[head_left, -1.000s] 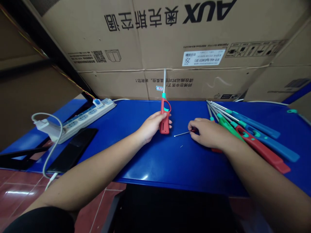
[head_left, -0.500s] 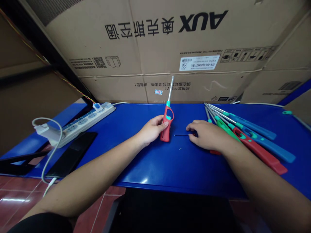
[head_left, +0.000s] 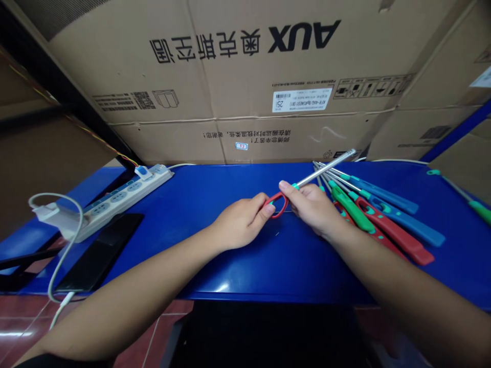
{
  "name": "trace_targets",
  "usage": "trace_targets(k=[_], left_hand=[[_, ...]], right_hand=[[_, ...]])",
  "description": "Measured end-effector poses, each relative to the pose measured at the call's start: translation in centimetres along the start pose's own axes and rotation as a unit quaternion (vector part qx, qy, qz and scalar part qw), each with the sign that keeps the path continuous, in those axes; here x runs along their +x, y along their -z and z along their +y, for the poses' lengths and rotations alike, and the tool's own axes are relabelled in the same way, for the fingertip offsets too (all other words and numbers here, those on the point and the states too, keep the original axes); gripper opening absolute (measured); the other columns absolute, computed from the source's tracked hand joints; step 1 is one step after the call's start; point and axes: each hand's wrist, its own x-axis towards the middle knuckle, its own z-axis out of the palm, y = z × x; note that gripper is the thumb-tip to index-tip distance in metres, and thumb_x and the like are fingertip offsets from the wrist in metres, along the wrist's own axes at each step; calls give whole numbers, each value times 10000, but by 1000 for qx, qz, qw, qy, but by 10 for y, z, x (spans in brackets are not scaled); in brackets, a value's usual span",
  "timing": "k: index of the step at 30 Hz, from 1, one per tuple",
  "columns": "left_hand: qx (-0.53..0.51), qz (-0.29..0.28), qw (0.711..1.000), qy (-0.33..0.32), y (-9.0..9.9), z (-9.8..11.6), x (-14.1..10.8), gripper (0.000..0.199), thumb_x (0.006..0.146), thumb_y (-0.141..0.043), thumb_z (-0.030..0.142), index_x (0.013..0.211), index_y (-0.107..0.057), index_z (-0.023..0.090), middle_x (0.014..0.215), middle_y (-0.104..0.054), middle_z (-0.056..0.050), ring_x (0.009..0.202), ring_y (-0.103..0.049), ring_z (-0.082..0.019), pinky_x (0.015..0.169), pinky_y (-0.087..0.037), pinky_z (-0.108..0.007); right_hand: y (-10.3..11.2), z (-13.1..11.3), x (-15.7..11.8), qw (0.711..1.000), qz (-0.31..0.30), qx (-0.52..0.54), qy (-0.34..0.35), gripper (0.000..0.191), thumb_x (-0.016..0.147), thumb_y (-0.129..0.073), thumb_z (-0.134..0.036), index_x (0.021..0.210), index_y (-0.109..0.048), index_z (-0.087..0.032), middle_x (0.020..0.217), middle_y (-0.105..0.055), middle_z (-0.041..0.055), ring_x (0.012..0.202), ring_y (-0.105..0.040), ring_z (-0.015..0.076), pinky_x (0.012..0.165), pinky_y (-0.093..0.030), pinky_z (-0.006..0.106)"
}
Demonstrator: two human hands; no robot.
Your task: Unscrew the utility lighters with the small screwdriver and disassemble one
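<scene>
My red plastic long-nosed lighter has a turquoise collar and silver metal tube; my flat tabletop is blue.

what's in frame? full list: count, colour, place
held lighter: 1, red/teal, silver barrel, in both hands
piled lighters: 5 visible (two blue, two red, one green), table right
metal shaft: 1, silver, by right hand
sliver: 1, pale, on table
green-ended rod: 1, right edge
power strip: 1, white/blue, table left
plugs: 2, white and blue/white, at strip
phone: 1, black, beside strip
cable: white, count unclear, left
cardboard: brown, count unclear, behind table
labels: 3, mostly white, on cardboard
table: 1, blue, centre
floor tiles: several, red, below
sleeve: 1, black, bottom left
left hand: 1, bare, on handle
right hand: 1, bare, near barrel
</scene>
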Motion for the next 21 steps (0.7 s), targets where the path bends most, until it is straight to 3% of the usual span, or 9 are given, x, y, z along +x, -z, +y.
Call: trace_targets(k=[5,11,15,18,21], left_hand=[[91,-7,996,3,5,11,-3,376,1033,-240,483,821,-399,215,661,-481,17,557,-426,-139,552,-261,-284],[144,-8,989,25,24,-2,1,375,1029,-264,481,808,-406,214,640,-493,12,549,-422,-142,539,-241,-287],[115,-31,992,31,26,-16,6,425,1029,-224,524,818,-425,214,646,-509,14,579,-457,-147,563,-284,-284],[106,-52,993,20,27,-21,7,456,973,-330,633,821,-428,214,653,-515,18,581,-468,-146,562,-294,-280],[143,-50,988,20,33,-22,6,493,867,-511,698,814,-428,215,676,-532,16,586,-466,-148,556,-281,-279]], right_hand=[[-5,-7,-3,994,-18,99,-46,573,824,-639,-622,519,-362,-224,426,-249,-97,410,-172,53,419,-127,260],[35,-15,15,972,79,214,-54,572,882,-625,-508,517,-283,-230,382,-219,-95,345,-195,53,388,-127,247],[38,-11,18,982,-26,160,-100,554,820,-643,-662,594,-407,-215,417,-279,-96,366,-222,49,393,-146,225],[31,-8,16,982,-50,138,-119,528,816,-597,-717,706,-506,-209,470,-350,-86,384,-258,59,393,-172,222],[34,-8,13,987,-122,-35,-100,437,851,-600,-638,845,-624,-201,569,-470,-46,456,-381,89,435,-276,240]])
